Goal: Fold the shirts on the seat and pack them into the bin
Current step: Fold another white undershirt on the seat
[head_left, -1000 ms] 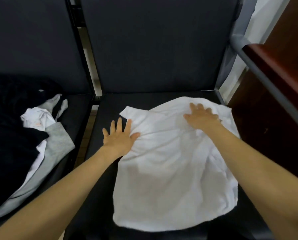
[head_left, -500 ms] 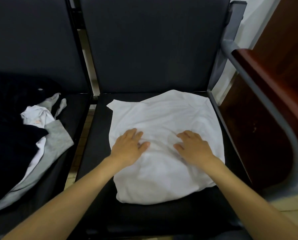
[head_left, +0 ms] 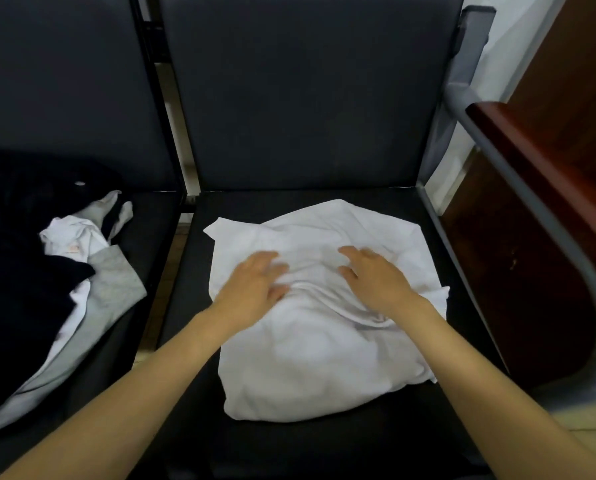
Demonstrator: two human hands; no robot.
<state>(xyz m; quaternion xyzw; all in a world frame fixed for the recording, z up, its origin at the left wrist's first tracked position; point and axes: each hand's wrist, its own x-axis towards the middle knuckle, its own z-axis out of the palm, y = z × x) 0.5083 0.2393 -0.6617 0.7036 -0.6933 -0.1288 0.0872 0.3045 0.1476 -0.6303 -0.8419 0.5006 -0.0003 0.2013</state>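
The crumpled white cotton shirt point(head_left: 324, 358) lies spread on the dark padded seat point(head_left: 289, 441), its middle ridged with creases between the two hands. The left hand point(head_left: 251, 285) lies flat on the cloth with fingers extended. The right hand point(head_left: 376, 278) rests beside it with fingers spread and slightly bent, and no pinch is visible. The step in hand appears to be smoothing before a fold. Good practice is to sweep the palms outward from the centre ridge toward the edges, then square the hem. A heap of black, grey and white garments point(head_left: 82, 271) waits on the neighbouring seat. No bin is in view.
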